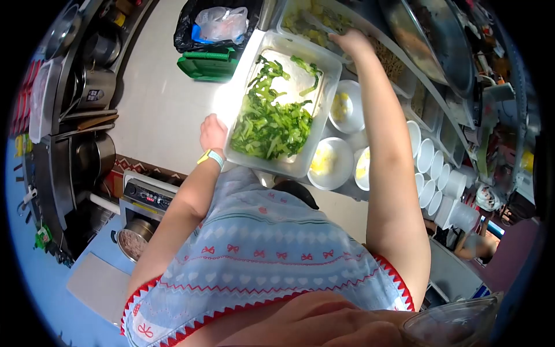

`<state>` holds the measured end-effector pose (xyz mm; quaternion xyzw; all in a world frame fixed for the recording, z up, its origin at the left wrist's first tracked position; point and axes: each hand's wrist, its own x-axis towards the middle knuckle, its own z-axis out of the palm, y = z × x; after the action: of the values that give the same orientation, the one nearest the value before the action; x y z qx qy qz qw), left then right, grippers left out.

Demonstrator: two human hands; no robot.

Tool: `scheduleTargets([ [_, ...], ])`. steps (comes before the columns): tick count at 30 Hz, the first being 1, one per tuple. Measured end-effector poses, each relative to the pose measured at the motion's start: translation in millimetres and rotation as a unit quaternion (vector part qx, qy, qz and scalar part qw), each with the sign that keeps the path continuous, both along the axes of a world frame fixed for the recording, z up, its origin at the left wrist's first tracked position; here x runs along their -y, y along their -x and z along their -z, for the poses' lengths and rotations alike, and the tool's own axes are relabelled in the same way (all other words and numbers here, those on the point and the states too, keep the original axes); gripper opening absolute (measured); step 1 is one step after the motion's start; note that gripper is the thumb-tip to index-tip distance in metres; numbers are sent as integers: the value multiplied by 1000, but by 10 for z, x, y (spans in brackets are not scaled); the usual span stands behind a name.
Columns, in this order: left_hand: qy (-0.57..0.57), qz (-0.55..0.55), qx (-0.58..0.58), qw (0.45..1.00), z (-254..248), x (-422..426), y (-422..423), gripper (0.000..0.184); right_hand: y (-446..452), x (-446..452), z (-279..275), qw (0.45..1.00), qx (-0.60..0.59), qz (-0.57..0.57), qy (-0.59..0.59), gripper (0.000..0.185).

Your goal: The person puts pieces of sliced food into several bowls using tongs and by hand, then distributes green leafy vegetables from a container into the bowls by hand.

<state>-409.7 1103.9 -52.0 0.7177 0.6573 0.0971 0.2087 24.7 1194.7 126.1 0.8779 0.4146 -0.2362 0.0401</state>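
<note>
A translucent rectangular tub (330, 87) of chopped cooked leafy greens (272, 127) sits in front of me, bare at its far end. My left hand (213, 133), fingers curled with nothing visible in them, is beside the tub's left wall. At the far right my right hand (352, 44) reaches over a second clear tub (283, 24) of yellowish-green food. Its fingers are closed on the end of a pale, see-through spoon (314, 21) that lies in that food. White bowls with yellow food, one bowl (330, 163) nearest, stand right of the greens.
Several white cups (425, 156) stand in rows beyond my right forearm. A black-lined bin (217, 46) with a green lid (208, 65) is at the far left of the tub. Pots (95, 87) fill the left shelf. A pot (136, 238) of pinkish food stands lower left.
</note>
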Motion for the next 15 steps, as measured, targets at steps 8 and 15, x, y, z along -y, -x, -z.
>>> scheduleTargets([
  [8, -14, -1, 40, 999, -77, -102, -6, 25, -35, -871, 454, 988, 122, 13, -89, 73],
  [15, -31, 8, 34, 999, -90, -252, 12, 17, -238, -966, 696, 994, 42, 20, -98, 67],
])
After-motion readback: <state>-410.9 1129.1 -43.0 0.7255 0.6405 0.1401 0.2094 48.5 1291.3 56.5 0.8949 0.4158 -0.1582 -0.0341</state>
